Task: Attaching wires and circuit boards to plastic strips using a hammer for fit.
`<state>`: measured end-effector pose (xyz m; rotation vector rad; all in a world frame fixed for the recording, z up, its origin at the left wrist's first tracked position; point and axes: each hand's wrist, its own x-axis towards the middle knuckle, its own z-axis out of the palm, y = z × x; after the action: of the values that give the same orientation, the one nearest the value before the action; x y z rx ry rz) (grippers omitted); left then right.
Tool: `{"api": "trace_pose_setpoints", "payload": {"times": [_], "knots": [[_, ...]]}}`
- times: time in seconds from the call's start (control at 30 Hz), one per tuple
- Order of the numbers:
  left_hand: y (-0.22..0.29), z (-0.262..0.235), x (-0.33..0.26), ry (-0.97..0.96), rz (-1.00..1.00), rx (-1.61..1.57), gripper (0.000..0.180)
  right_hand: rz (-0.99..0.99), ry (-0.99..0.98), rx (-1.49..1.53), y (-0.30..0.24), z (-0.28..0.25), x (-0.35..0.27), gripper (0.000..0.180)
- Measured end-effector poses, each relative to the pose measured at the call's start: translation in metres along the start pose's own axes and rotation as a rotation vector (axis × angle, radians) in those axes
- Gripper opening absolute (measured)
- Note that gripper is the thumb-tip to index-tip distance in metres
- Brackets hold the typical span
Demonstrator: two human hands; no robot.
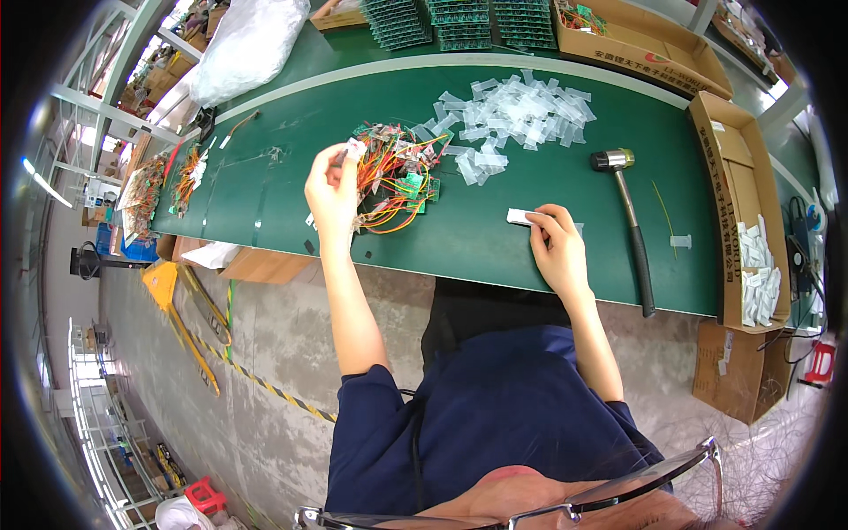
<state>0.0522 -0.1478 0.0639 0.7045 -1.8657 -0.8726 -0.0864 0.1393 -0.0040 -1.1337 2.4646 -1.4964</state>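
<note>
My left hand (pixel 330 199) is raised at the left edge of a tangled pile of wired circuit boards (pixel 402 172) with red, orange and yellow leads. Its thumb and fingers pinch a small white piece (pixel 356 147); its exact kind is too small to tell. Near the table's front edge, my right hand (pixel 560 252) grips a flat white rectangular piece (pixel 519 216) between thumb and fingers. A clear plastic strip shows partly beside that hand. Farther back lies a loose heap of clear plastic strips (pixel 530 110).
Right of my right hand lies a mallet (pixel 629 221) with a dark handle on the green table (pixel 300 199). An open cardboard box (pixel 729 221) at the right holds white pieces (pixel 758 287). Stacked green circuit boards (pixel 459 22) stand behind. More wired boards (pixel 185 181) lie far left.
</note>
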Motion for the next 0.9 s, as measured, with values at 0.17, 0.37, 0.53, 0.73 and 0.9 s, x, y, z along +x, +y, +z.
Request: {"api": "trace_pose_setpoints", "payload": {"times": [0.17,0.37,0.53,0.73,0.9], "knots": [[0.039,-0.009,0.025,0.028,0.099,0.392,0.016,0.001,0.004,0.005,0.002,-0.001,0.000,0.014],[0.044,-0.016,0.054,-0.001,0.319,0.424,0.013,0.017,0.000,0.013,0.001,-0.002,0.000,0.014],[0.040,-0.014,0.078,0.038,0.113,-0.122,0.016,0.011,-0.002,0.027,0.000,-0.001,0.000,0.014],[0.058,0.007,0.088,-0.116,0.155,-0.180,0.017,0.006,0.001,0.033,0.001,-0.001,0.000,0.014],[0.077,0.014,0.095,-0.043,0.207,-0.452,0.019,-0.013,0.023,0.050,0.003,0.001,-0.002,0.015]]}}
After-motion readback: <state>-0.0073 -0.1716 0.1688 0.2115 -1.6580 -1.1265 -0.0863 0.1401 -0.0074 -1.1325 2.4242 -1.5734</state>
